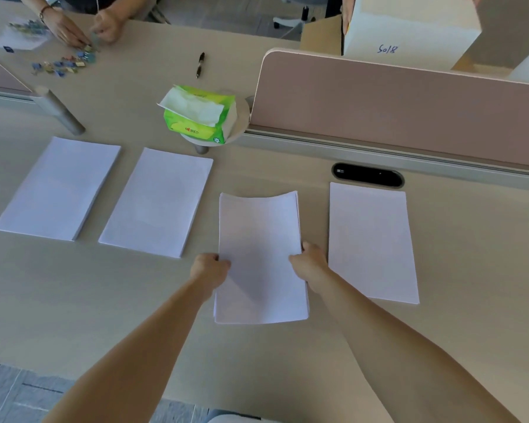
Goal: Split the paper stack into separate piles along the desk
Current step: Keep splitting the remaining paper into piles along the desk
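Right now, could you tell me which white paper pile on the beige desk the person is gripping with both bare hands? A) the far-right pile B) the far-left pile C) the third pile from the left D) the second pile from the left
C: the left hand and right hand clasp opposite long edges of the third white paper pile from the left; the other three piles lie untouched.

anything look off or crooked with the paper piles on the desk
Mostly tidy. The two left piles lie slanted, not square to the desk edge. The held stack, gripped by the left hand and right hand, has fanned edges and a bowed far end.
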